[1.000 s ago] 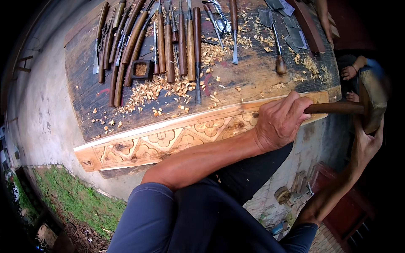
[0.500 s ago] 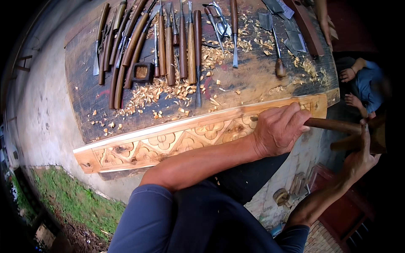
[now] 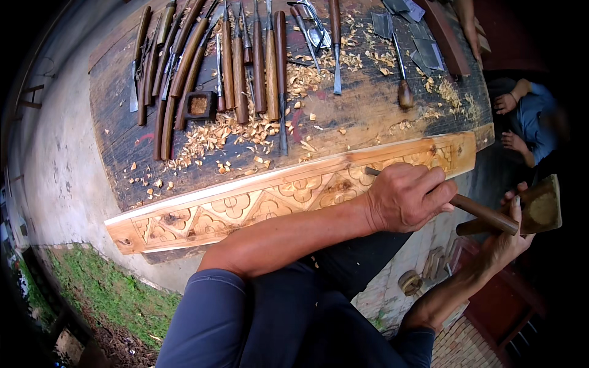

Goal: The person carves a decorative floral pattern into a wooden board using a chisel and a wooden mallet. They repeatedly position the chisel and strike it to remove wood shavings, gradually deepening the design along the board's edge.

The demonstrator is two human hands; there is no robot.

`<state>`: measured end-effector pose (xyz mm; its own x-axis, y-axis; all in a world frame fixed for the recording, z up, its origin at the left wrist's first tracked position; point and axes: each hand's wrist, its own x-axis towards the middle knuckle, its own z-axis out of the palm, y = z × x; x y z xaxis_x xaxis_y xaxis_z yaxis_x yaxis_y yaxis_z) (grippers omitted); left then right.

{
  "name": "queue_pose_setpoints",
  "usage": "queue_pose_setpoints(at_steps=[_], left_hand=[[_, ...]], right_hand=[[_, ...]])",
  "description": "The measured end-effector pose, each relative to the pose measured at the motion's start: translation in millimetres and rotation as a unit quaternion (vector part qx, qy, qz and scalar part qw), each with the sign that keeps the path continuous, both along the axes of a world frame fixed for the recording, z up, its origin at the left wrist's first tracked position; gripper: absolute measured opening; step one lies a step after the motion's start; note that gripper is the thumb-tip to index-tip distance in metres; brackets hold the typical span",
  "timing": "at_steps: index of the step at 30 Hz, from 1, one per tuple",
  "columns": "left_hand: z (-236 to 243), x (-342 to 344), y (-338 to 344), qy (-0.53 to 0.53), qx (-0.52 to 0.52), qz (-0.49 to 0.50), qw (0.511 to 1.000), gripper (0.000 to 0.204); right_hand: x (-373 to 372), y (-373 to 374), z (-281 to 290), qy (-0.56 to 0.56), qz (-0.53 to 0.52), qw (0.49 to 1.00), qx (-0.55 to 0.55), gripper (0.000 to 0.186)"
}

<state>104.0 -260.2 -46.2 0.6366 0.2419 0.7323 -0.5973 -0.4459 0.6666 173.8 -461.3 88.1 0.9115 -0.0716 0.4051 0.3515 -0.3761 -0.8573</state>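
Head: left hand (image 3: 408, 197) clenched on chisel (image 3: 486, 214), over right half of carved board (image 3: 294, 191). Blade points far-left; long axis far-left to near-right. Right hand (image 3: 509, 246) grips mallet (image 3: 545, 205). Vs last frame: chisel's butt swung nearer.

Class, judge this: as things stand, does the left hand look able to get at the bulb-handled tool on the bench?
Likely yes, once freed: the left hand is wrapped round a chisel, but the bulb-handled tool lies beyond the board, handle end nearest, nothing seen covering that end.
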Motion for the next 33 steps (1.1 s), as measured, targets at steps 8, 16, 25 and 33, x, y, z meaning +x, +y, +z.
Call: queue_pose_setpoints(at_steps=[8, 16, 25, 33], left_hand=[[-0.7, 2.8, 0.9, 0.001, -0.026, 0.01, 1.0, 0.027], [-1.7, 2.1, 0.9, 0.003, -0.021, -0.012, 1.0, 0.027], [2.0, 4.7, 4.7, 0.01, -0.069, 0.012, 0.997, 0.026], [4.6, 6.7, 7.3, 0.02, -0.095, 0.029, 0.995, 0.025]], right_hand=[[-3.0, -2.4, -8.4, 0.009, -0.001, 1.0, 0.008, 0.044], [-4.9, -2.0, -10.1, 0.019, -0.005, 0.999, -0.028, 0.041], [-11.1, 23.5, -0.6, -0.048, -0.039, 0.995, -0.083, 0.045], [13.7, -4.7, 11.3, -0.108, 0.005, 0.971, -0.214, 0.056]])
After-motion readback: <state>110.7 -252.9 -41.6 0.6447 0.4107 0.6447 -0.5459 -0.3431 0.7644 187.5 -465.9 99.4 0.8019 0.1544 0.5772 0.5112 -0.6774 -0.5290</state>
